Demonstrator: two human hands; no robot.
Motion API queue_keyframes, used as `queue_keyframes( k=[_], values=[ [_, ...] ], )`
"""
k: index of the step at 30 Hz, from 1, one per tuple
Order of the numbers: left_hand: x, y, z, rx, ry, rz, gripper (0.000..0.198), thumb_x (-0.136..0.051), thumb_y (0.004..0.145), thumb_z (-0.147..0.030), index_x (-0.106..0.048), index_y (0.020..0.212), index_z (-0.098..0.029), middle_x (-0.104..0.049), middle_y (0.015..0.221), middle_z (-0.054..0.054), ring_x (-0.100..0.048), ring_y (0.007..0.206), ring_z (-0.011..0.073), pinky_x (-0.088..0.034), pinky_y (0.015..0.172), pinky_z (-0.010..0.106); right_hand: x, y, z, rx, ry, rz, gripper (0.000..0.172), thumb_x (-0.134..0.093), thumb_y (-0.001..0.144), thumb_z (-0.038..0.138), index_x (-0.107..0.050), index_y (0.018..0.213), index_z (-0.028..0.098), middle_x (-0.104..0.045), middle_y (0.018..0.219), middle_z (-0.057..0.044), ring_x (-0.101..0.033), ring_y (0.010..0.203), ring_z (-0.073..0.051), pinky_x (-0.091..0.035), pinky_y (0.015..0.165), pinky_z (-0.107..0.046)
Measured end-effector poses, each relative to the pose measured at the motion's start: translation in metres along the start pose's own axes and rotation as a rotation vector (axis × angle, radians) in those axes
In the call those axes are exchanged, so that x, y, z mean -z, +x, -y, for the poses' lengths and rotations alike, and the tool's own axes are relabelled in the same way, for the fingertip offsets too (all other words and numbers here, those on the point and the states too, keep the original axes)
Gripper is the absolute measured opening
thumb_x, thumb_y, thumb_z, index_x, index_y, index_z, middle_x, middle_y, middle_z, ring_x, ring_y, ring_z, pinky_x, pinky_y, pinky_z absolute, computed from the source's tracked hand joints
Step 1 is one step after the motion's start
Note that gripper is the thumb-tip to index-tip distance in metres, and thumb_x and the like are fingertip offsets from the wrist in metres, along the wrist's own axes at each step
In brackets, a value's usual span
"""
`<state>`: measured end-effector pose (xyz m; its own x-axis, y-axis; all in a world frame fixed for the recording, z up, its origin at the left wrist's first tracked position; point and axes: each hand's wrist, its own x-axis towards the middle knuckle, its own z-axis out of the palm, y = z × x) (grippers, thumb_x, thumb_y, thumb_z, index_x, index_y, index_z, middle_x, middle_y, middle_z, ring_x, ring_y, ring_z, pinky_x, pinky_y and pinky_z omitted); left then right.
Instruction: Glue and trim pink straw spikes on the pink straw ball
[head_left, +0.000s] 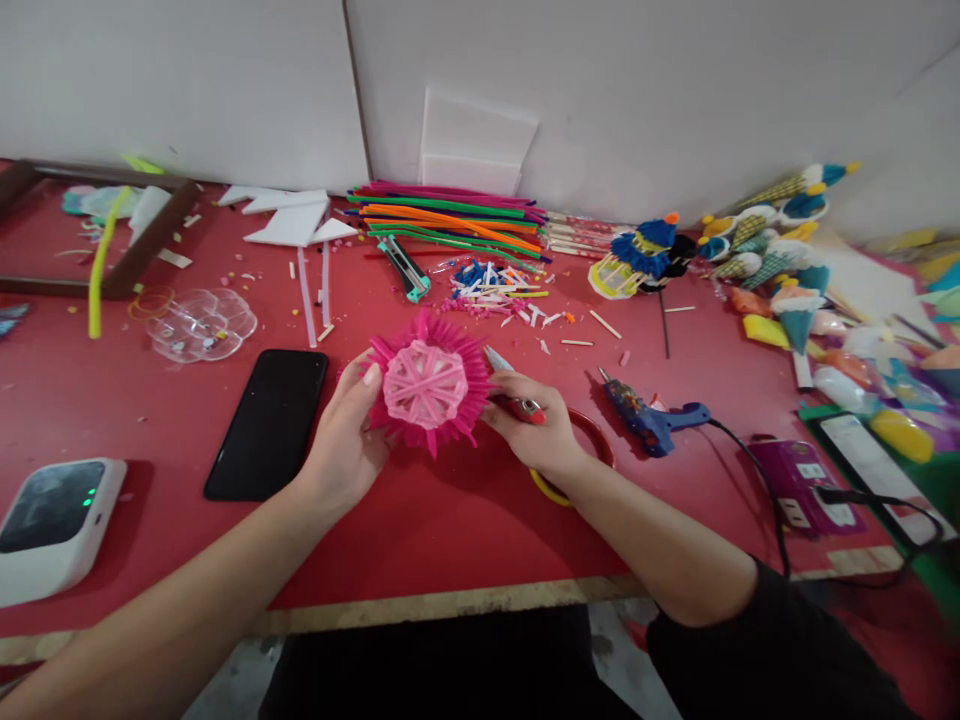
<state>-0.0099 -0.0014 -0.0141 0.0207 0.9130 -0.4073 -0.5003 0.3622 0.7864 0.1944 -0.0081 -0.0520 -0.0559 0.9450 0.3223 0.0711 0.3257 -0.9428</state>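
My left hand (pixel 347 432) grips the left side of a bright pink craft piece (pixel 426 385). The piece is round, with a pale pink spoked disc in its middle and a fringe of darker pink strips around it. At its right edge is my right hand (pixel 541 420), fingers curled round a pair of scissors (pixel 528 409). Their blade tip points up and away past the fringe, and the red and yellow handles show partly beneath the hand. Whether the right fingertips also pinch the fringe is hard to make out.
A black phone (pixel 266 425) lies left of my hands, with a white device (pixel 60 530) farther left. Behind are a cutter knife (pixel 405 268), pipe cleaners (pixel 450 222) and cut scraps (pixel 491 285). To the right are a blue glue gun (pixel 649 415) and a purple power socket (pixel 806 485).
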Motion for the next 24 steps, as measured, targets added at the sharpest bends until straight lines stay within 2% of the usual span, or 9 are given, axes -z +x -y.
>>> queue_keyframes(
  k=[4,9,11,13,17,20,22,24],
  values=[
    [0.003,0.002,0.004,-0.086,0.103,0.095,0.044,-0.084,0.074,-0.056,-0.063,0.100,-0.027,-0.075,0.091,0.001,-0.076,0.092,0.0266,-0.064,0.072,0.036,-0.001,0.000,0.003,-0.032,0.002,0.021,0.014,-0.081,0.083,0.042,-0.078,0.081,0.029,-0.077,0.079,-0.002,-0.071,0.073,-0.021,-0.060,0.070,-0.038],
    [0.001,-0.003,0.002,-0.104,0.071,0.019,0.045,-0.091,0.067,-0.047,-0.065,0.097,-0.025,-0.073,0.085,-0.002,-0.070,0.070,0.0183,-0.060,0.059,0.028,-0.001,-0.002,0.008,-0.105,0.129,-0.030,0.020,-0.085,0.078,0.040,-0.076,0.090,0.026,-0.074,0.080,-0.002,-0.067,0.074,-0.018,-0.058,0.070,-0.034],
    [-0.001,-0.005,0.002,-0.114,0.088,0.001,0.045,-0.093,0.065,-0.045,-0.066,0.096,-0.026,-0.071,0.081,-0.003,-0.065,0.063,0.0150,-0.055,0.051,0.024,0.000,-0.002,0.010,-0.160,0.220,-0.028,0.025,-0.085,0.077,0.043,-0.074,0.091,0.025,-0.071,0.079,0.000,-0.064,0.070,-0.016,-0.055,0.066,-0.031],
    [-0.002,-0.007,0.002,-0.135,0.119,0.018,0.044,-0.093,0.067,-0.044,-0.066,0.098,-0.028,-0.069,0.078,-0.004,-0.064,0.061,0.0145,-0.054,0.050,0.023,0.002,-0.002,0.011,-0.230,0.294,-0.022,0.028,-0.083,0.078,0.048,-0.072,0.090,0.025,-0.067,0.075,0.001,-0.058,0.064,-0.013,-0.050,0.059,-0.028],
    [0.000,-0.009,0.003,-0.220,0.164,0.099,0.049,-0.091,0.070,-0.043,-0.070,0.112,-0.029,-0.069,0.085,-0.003,-0.068,0.071,0.0174,-0.062,0.067,0.031,0.002,-0.001,0.012,-0.230,0.402,-0.058,0.029,-0.078,0.076,0.050,-0.068,0.087,0.025,-0.061,0.069,0.002,-0.049,0.057,-0.012,-0.043,0.052,-0.027],
    [0.004,-0.011,0.005,-0.247,0.226,0.141,0.050,-0.089,0.074,-0.045,-0.072,0.119,-0.029,-0.072,0.092,0.000,-0.071,0.079,0.0190,-0.062,0.075,0.033,0.002,-0.001,0.012,-0.214,0.381,-0.149,0.026,-0.078,0.075,0.044,-0.067,0.091,0.026,-0.064,0.078,0.001,-0.050,0.061,-0.013,-0.045,0.054,-0.027],
    [0.006,-0.012,0.007,-0.262,0.268,0.208,0.045,-0.087,0.078,-0.044,-0.073,0.118,-0.030,-0.076,0.107,0.003,-0.073,0.095,0.0222,-0.062,0.083,0.034,0.004,-0.002,0.013,-0.187,0.335,-0.174,0.027,-0.079,0.079,0.045,-0.070,0.097,0.027,-0.066,0.086,-0.001,-0.052,0.066,-0.013,-0.046,0.056,-0.027],
    [0.007,-0.013,0.007,-0.288,0.305,0.280,0.040,-0.087,0.080,-0.043,-0.073,0.115,-0.029,-0.076,0.125,0.006,-0.072,0.115,0.0260,-0.060,0.094,0.036,0.009,-0.002,0.016,-0.108,0.265,-0.144,0.029,-0.078,0.084,0.048,-0.074,0.103,0.028,-0.067,0.094,-0.002,-0.054,0.069,-0.014,-0.047,0.060,-0.029]
  ],
)
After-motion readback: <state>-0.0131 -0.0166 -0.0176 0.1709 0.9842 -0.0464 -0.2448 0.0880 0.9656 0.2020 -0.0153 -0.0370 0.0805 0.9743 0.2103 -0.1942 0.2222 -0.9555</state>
